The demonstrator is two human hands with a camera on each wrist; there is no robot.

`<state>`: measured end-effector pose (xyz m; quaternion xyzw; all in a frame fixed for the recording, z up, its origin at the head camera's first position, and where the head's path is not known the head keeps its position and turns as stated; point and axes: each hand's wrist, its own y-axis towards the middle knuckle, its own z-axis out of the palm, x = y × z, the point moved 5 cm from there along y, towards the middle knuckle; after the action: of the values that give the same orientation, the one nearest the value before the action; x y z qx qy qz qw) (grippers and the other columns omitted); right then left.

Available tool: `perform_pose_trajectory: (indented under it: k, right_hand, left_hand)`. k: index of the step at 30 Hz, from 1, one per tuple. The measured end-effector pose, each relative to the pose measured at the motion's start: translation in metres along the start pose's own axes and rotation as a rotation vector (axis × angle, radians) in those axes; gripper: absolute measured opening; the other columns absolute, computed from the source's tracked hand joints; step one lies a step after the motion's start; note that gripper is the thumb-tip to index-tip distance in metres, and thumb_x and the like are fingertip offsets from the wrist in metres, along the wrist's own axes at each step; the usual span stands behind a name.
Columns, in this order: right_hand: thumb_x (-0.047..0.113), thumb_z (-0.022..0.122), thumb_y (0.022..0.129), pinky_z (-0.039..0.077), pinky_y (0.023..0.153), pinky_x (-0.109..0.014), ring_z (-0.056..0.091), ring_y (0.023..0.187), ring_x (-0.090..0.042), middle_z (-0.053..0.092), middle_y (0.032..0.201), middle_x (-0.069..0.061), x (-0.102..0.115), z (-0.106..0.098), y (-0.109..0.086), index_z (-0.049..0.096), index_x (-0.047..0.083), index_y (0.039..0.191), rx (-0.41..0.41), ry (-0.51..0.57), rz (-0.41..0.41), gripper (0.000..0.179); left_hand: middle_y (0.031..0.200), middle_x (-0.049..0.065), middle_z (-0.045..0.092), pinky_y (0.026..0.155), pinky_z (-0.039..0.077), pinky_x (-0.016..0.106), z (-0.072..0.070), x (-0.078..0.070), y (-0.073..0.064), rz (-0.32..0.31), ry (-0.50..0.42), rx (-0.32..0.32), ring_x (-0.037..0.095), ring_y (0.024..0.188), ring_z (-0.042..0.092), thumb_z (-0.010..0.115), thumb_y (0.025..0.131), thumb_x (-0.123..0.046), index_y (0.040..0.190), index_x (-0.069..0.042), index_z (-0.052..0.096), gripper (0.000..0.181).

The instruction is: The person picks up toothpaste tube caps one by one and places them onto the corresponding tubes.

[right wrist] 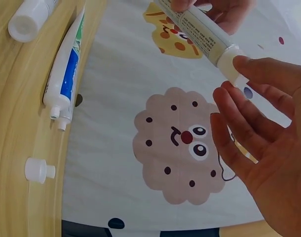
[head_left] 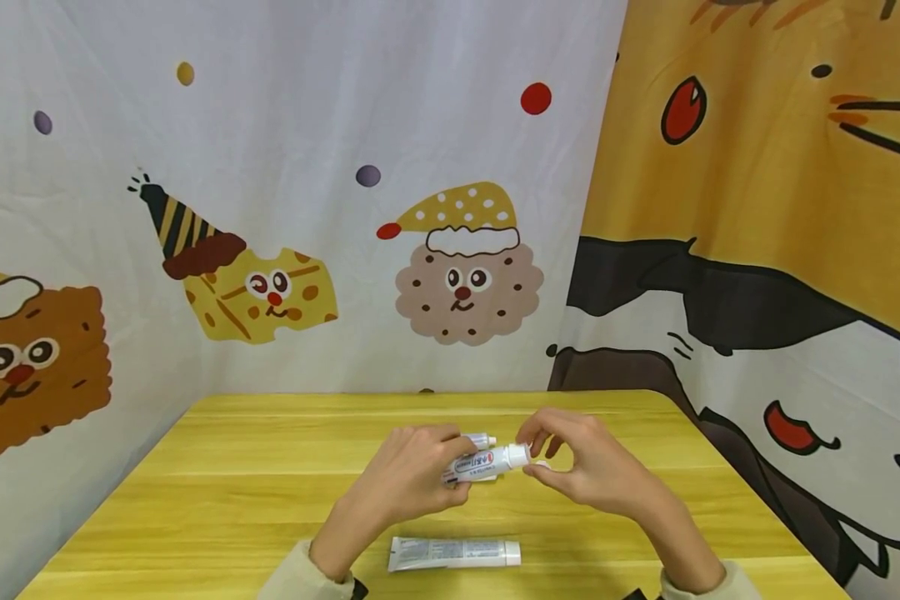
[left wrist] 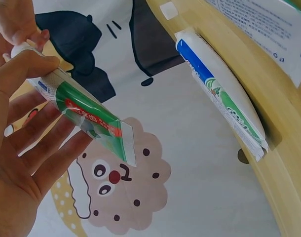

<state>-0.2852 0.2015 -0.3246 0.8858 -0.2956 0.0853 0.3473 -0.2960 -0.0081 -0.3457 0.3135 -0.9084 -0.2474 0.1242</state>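
My left hand [head_left: 412,467] holds a toothpaste tube [head_left: 480,464] above the table, its cap end toward the right. In the left wrist view the tube shows green with red lettering, and its flat end sticks out past the fingers. At the other end my right hand [head_left: 596,462] pinches the white cap [right wrist: 231,65] between thumb and forefinger, its other fingers spread. Whether the cap is loose cannot be told. Two uncapped tubes [right wrist: 66,74] lie close together behind, nozzles showing. A capped tube [head_left: 453,553] lies flat nearer me.
A loose white cap [right wrist: 36,170] stands on the wooden table [head_left: 232,483], beyond the right fingers. Behind the table's far edge hangs a cloth [head_left: 307,125] printed with cartoon snacks, and another printed cloth [head_left: 757,208] hangs on the right.
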Motion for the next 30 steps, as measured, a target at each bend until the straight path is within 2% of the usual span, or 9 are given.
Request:
perform_pose_trajectory:
  k: [3, 11, 20, 22, 25, 28, 30]
  right_hand:
    - [0.006, 0.083, 0.084, 0.058, 0.068, -0.025, 0.064, 0.08, -0.002, 0.07, 0.095, 0.011, -0.0001, 0.0004, 0.0, 0.066, 0.021, 0.103, -0.002, 0.0, 0.009, 0.03]
    - [0.025, 0.073, 0.097, 0.056, 0.066, -0.024, 0.06, 0.074, 0.003, 0.068, 0.087, 0.016, -0.0033, 0.0019, -0.0006, 0.068, 0.024, 0.095, 0.019, -0.035, 0.095, 0.005]
    - [0.024, 0.06, 0.105, 0.048, 0.059, -0.02, 0.051, 0.062, 0.003, 0.056, 0.071, 0.021, -0.0061, 0.0027, -0.0006, 0.064, 0.03, 0.084, 0.013, -0.101, 0.143, 0.023]
    - [0.025, 0.061, 0.104, 0.049, 0.059, -0.02, 0.053, 0.064, 0.002, 0.059, 0.074, 0.02, -0.0068, 0.002, -0.0012, 0.065, 0.031, 0.088, 0.008, -0.071, 0.163, 0.018]
    - [0.023, 0.072, 0.097, 0.056, 0.066, -0.024, 0.062, 0.074, 0.0, 0.067, 0.088, 0.017, -0.0056, 0.0002, -0.0024, 0.067, 0.029, 0.099, -0.003, -0.001, 0.154, 0.008]
    - [0.014, 0.082, 0.087, 0.059, 0.072, -0.028, 0.066, 0.083, -0.004, 0.07, 0.101, 0.013, -0.0016, -0.0006, -0.0024, 0.067, 0.026, 0.107, -0.002, 0.039, 0.093, 0.028]
    - [0.009, 0.085, 0.083, 0.06, 0.073, -0.028, 0.067, 0.084, -0.005, 0.071, 0.103, 0.011, 0.0016, -0.0004, -0.0017, 0.067, 0.023, 0.108, -0.002, 0.035, 0.049, 0.034]
  left_hand:
    - [0.091, -0.01, 0.072, 0.052, 0.039, 0.012, -0.0004, -0.0005, -0.0005, 0.006, 0.004, -0.011, -0.001, 0.065, 0.054, 0.086, 0.078, -0.035, 0.107, -0.022, 0.078, 0.032]
    - [0.09, -0.01, 0.071, 0.051, 0.037, 0.012, -0.0003, -0.001, -0.0015, 0.001, 0.004, -0.004, -0.002, 0.063, 0.05, 0.084, 0.079, -0.033, 0.107, -0.022, 0.078, 0.031]
    - [0.089, -0.011, 0.07, 0.051, 0.037, 0.012, -0.0016, -0.0032, -0.0001, 0.016, 0.011, -0.024, -0.002, 0.064, 0.05, 0.085, 0.078, -0.033, 0.105, -0.022, 0.078, 0.031]
    - [0.089, -0.011, 0.07, 0.052, 0.038, 0.012, -0.0016, -0.0032, 0.0003, 0.015, 0.01, -0.022, -0.001, 0.064, 0.051, 0.085, 0.078, -0.033, 0.106, -0.022, 0.078, 0.031]
    - [0.089, -0.011, 0.07, 0.052, 0.038, 0.013, -0.0014, -0.0028, 0.0004, 0.011, 0.015, -0.017, -0.001, 0.064, 0.051, 0.085, 0.078, -0.034, 0.106, -0.022, 0.078, 0.031]
    - [0.09, -0.01, 0.07, 0.052, 0.039, 0.013, -0.0018, -0.0023, 0.0001, 0.009, 0.016, -0.015, -0.001, 0.064, 0.052, 0.085, 0.078, -0.034, 0.107, -0.022, 0.078, 0.031]
    - [0.09, -0.011, 0.07, 0.052, 0.039, 0.013, -0.0022, -0.0019, -0.0003, 0.007, 0.018, -0.013, -0.001, 0.063, 0.052, 0.084, 0.079, -0.034, 0.107, -0.022, 0.078, 0.031]
